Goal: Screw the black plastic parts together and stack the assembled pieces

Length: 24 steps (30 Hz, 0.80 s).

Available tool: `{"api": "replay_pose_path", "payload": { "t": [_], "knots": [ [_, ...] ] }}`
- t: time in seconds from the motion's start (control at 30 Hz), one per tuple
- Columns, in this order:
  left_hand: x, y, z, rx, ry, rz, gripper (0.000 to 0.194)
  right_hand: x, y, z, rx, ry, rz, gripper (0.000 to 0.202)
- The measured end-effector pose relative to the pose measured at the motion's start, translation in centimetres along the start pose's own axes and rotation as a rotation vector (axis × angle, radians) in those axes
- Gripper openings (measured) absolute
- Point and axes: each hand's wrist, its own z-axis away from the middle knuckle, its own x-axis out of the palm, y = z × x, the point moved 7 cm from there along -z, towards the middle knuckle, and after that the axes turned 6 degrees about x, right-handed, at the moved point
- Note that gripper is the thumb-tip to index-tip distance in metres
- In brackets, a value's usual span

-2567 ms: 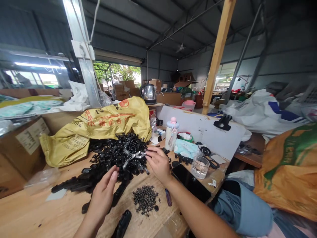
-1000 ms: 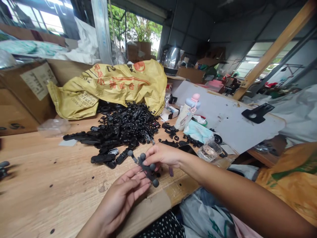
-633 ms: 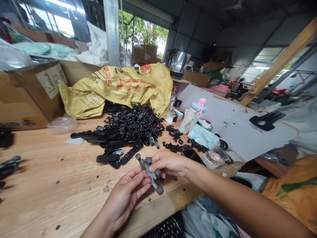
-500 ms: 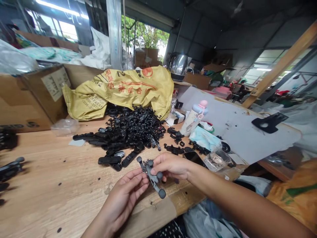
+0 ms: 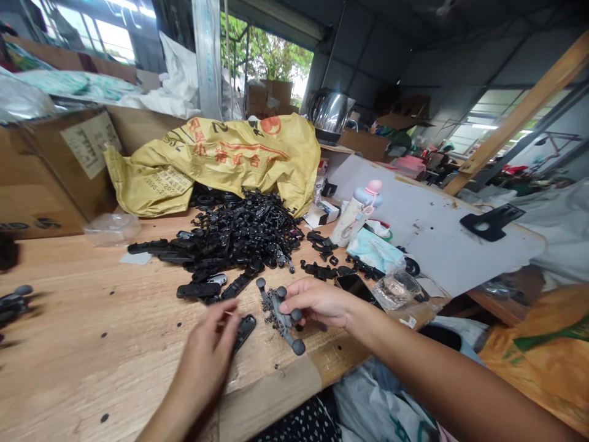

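My right hand (image 5: 317,302) pinches a grey four-armed bracket (image 5: 280,314) with round knobbed ends, holding it above the front of the wooden table. Small dark bits (image 5: 271,318), perhaps screws, show around the bracket's middle. To its left, my left hand (image 5: 212,336) is away from the bracket, slightly blurred, its fingers loosely bent and apart. Beside its thumb lies a black elongated part (image 5: 246,330), partly hidden by the hand. Just beyond is a large heap of black plastic parts (image 5: 248,233), with several long black pieces (image 5: 199,290) at its near edge.
A yellow printed sack (image 5: 257,147) lies behind the heap, next to a cardboard box (image 5: 41,178) on the left. To the right stand a bottle (image 5: 354,215), a blue-white packet (image 5: 375,250), a phone (image 5: 354,285) and a clear plastic container (image 5: 396,290). More grey-black parts (image 5: 16,304) lie far left.
My left hand has let go of the bracket and moved left and slightly up. The black elongated part now shows beside it. My right hand still holds the bracket; the view has shifted slightly.
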Motion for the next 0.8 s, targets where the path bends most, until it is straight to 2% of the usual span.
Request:
{"api": "replay_pose_path", "payload": {
  "t": [0.07,0.1,0.17,0.23,0.3,0.37,0.43,0.53,0.6,0.67,0.73,0.8],
  "knots": [
    [-1.6,0.9,-0.7,0.126,0.061,-0.34,0.035,-0.4,0.1,0.0,-0.014,0.025,-0.01,0.017],
    [-1.7,0.8,-1.0,0.13,0.034,-0.446,0.037,-0.5,0.2,0.0,-0.02,0.036,-0.028,0.018],
    [-0.8,0.3,-1.3,0.103,-0.085,-0.562,0.038,-0.6,0.7,-0.3,-0.029,0.053,-0.088,0.019],
    [0.5,0.2,-1.4,0.12,-0.18,-0.611,0.027,-0.6,1.4,-0.7,-0.03,0.056,-0.152,0.022],
    [1.6,0.5,-1.4,0.156,-0.226,-0.623,0.016,-0.5,2.0,-0.9,-0.033,0.044,-0.206,0.023],
    [2.1,1.1,-1.4,0.169,-0.259,-0.577,0.015,-0.4,2.1,-0.8,-0.062,0.027,-0.264,0.023],
    [2.3,1.6,-1.3,0.134,-0.312,-0.423,0.019,-0.3,1.6,-0.3,-0.113,0.002,-0.318,0.024],
    [3.2,1.5,-0.3,-0.023,-0.477,-0.124,0.031,0.3,0.5,0.4,-0.162,-0.047,-0.362,0.026],
    [4.0,1.4,0.3,-0.105,-0.581,-0.015,0.038,0.9,0.0,0.7,-0.149,-0.077,-0.371,0.027],
    [4.2,1.5,0.2,-0.097,-0.566,0.051,0.04,1.4,-0.2,0.8,-0.121,-0.086,-0.366,0.027],
    [3.7,1.7,-0.5,-0.068,-0.446,0.108,0.036,1.7,-0.3,0.9,-0.108,-0.082,-0.364,0.026],
    [3.4,1.5,-0.9,-0.101,-0.364,0.185,0.03,1.8,-0.3,1.1,-0.117,-0.085,-0.372,0.027]
  ]
}}
